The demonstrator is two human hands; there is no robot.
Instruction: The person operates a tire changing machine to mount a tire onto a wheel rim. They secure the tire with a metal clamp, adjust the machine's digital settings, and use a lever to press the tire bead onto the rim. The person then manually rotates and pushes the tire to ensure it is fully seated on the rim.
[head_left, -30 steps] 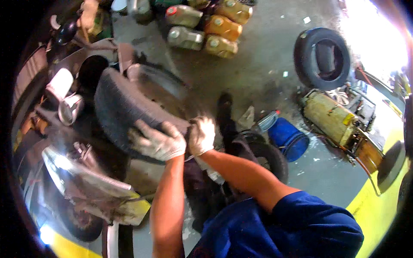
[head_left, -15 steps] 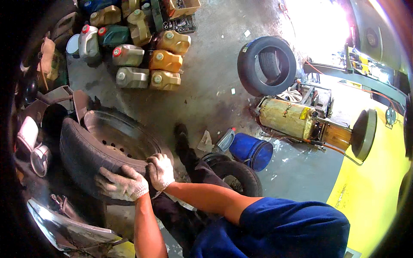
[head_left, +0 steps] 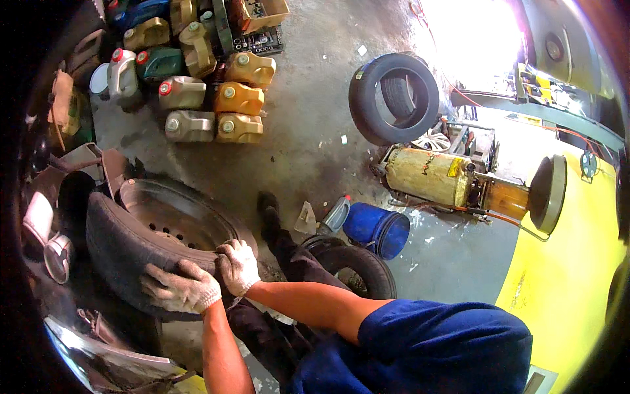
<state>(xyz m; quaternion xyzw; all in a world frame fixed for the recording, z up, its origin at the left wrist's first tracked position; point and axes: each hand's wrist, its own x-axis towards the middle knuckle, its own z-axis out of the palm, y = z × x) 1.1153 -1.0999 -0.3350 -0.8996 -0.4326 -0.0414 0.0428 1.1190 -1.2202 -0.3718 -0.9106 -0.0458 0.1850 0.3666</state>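
A black tire point(head_left: 115, 246) stands tilted in front of me, left of my legs, partly around a dark steel wheel rim point(head_left: 197, 230) with a ring of holes. My left hand point(head_left: 180, 287), in a dirty white knit glove, lies on the tread with its fingers stretched out and apart. Close beside it, my right hand point(head_left: 237, 266), gloved alike, is closed over the tire's near right edge, with its fingertips curled toward the rim. The underside of the tire and part of the rim are hidden.
Several oil jugs point(head_left: 239, 98) stand at the far left, by a socket set point(head_left: 262, 41). Two tires point(head_left: 361, 98) lie far ahead, near a yellowed cylinder tank point(head_left: 426, 174). A blue bucket point(head_left: 377, 230) and another tire point(head_left: 377, 272) are right of my leg. Shiny metal panels point(head_left: 105, 348) lie at lower left.
The view has shifted slightly, so the floor things sit a little further left. Both hands remain on the tire, in nearly the same places.
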